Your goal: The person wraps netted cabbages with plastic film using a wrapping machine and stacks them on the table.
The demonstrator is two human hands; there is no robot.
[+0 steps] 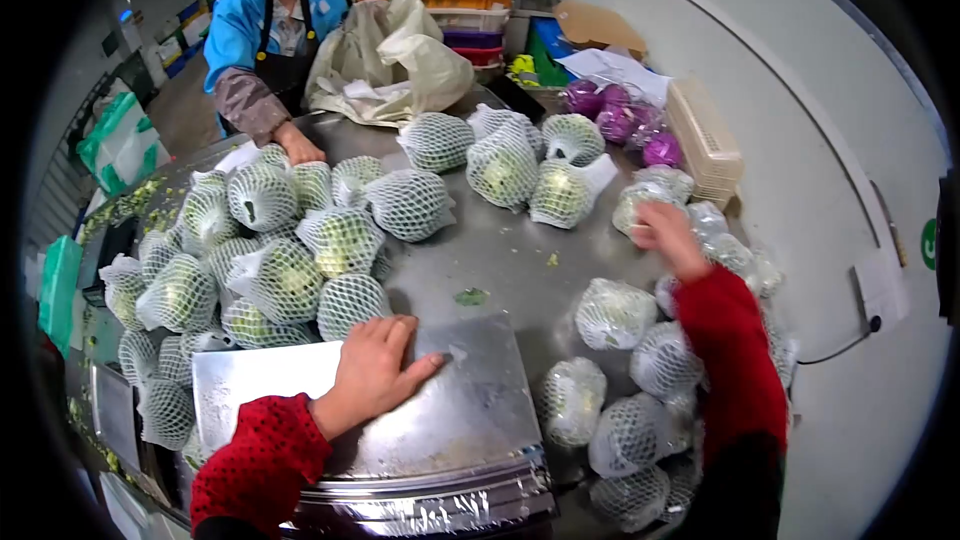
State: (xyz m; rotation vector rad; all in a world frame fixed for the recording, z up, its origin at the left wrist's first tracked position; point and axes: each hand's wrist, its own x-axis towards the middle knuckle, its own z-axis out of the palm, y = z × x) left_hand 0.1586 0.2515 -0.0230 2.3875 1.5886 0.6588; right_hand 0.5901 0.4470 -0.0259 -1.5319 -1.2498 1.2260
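My left hand point(377, 372) lies on the flat metal plate point(470, 390) of a wrapping machine, thumb and fingers apart, with nothing in it. A roll of clear film point(430, 512) runs along the plate's near edge. My right hand point(668, 238) is over the right side of the table, its fingers loosely bent beside a film-wrapped, netted vegetable point(640, 202); whether they touch is hard to see. Just past my left fingertips sits a pale green round vegetable in a white foam net point(352, 306). Below my right hand, another wrapped one point(615, 314) rests on the table.
Many netted vegetables point(275, 280) pile up at left; more wrapped ones point(630, 435) gather at right. Purple wrapped vegetables point(615, 115) and a beige basket point(705, 140) stand at back right. Across the table, a co-worker's hand point(298, 143) is near a white sack point(390, 65).
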